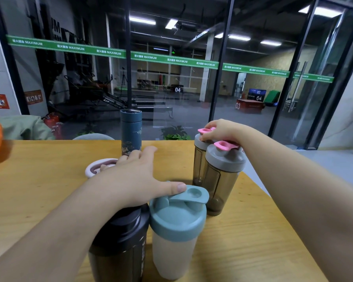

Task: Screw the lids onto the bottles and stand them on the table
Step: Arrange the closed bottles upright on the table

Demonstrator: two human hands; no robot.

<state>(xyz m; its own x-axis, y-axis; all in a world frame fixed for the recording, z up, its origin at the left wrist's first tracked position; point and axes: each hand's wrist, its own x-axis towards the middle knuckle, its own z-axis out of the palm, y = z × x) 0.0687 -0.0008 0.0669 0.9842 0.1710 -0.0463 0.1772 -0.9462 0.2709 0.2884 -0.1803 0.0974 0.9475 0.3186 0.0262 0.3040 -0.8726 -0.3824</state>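
smoky bottles (220, 180) upright — right hand (218, 131) on lid

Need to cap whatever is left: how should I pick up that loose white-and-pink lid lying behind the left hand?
Probably take the white-and-pink lid by its outer rim, from above and from the left. It lies flat on the table, so only the rim offers opposing edges to pinch. The left hand covers its right side, and the blue flask stands just behind it to the right.
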